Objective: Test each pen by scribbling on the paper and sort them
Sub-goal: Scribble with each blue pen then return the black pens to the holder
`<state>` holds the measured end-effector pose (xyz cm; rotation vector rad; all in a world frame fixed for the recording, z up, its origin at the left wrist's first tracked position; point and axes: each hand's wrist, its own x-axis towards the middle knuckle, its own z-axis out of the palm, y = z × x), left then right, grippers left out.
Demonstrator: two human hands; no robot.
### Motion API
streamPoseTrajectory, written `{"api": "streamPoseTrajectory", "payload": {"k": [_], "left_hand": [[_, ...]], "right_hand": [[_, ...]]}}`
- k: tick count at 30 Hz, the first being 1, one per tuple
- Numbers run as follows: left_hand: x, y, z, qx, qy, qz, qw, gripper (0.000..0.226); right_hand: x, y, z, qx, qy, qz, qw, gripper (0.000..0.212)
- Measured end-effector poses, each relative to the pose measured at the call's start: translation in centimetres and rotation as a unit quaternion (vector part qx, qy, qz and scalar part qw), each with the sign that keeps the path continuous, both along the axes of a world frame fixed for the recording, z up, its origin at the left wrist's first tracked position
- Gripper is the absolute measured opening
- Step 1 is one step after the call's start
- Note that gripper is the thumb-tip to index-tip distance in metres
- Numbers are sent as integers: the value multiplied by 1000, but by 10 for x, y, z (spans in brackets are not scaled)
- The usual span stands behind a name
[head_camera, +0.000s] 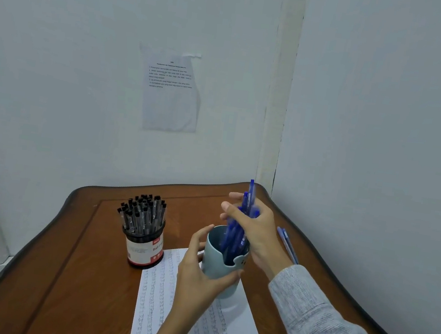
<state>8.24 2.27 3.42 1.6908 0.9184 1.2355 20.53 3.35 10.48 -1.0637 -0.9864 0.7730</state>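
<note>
Left hand (pixel 201 272) wrapped around the pale blue cup (pixel 225 262), fingers curled on its far side, thumb across the front, holding it just above the paper (pixel 192 325) on the counter (pixel 81 274). Right hand (pixel 254 231) raised over the cup's mouth, fingers closed around a bunch of blue pens (pixel 243 217) (lower ends inside the cup). Black pens (pixel 141 214) upright in a labelled holder (pixel 143 250) to the left.

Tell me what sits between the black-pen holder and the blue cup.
Head view: only bare table, a paper corner and the left hand's fingers lie between the black-pen holder and blue cup.
</note>
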Motion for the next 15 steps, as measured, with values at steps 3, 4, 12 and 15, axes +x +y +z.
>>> {"api": "streamPoseTrajectory", "payload": {"k": [3,4,12,15], "left_hand": [[0,1,0,4,1,-3,1000,87],[0,1,1,3,-1,-3,1000,86],[0,7,1,13,-27,-4,1000,85],[2,9,0,19,-36,-12,999,84]], "right_hand": [[2,0,3,5,71,20,997,21],[3,-1,5,5,105,29,994,22],[17,-2,6,-7,166,51,985,24],[24,5,0,-10,166,33,986,22]]}}
